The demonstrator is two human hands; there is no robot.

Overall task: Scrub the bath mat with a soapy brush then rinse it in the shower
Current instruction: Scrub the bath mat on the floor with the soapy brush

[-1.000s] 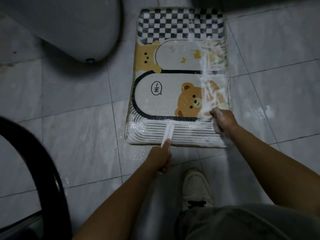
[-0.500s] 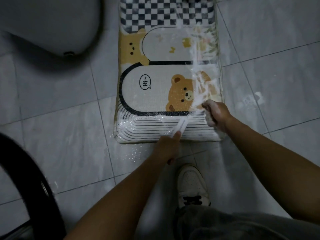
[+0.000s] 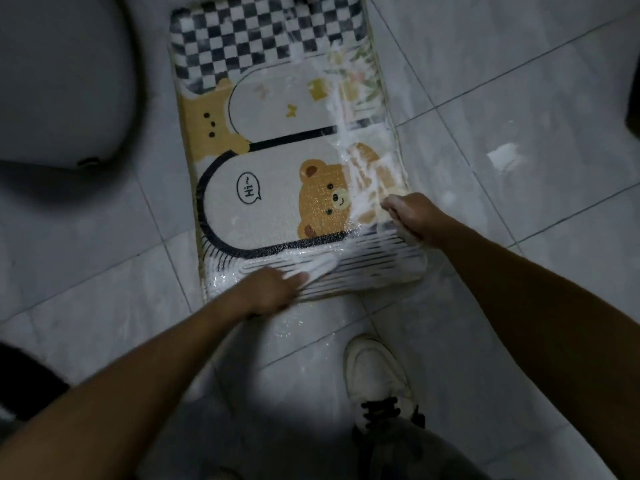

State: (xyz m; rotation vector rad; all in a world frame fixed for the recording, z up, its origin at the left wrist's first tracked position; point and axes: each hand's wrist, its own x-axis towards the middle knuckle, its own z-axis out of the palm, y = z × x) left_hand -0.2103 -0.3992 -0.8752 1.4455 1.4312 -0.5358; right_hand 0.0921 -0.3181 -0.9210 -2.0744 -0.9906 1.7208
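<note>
The bear-printed bath mat, checkered at the far end and striped at the near end, is laid flat on the floor, foam smeared along its right side. The white brush is set slantwise on the stripes.

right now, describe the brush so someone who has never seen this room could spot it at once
Start at the bear-print bath mat on the grey tiled floor. At its near, black-striped end, the left hand grips the brush: a slim white stick lying slantwise across the stripes. It is the only solid white bar there; the rest is foam.
</note>
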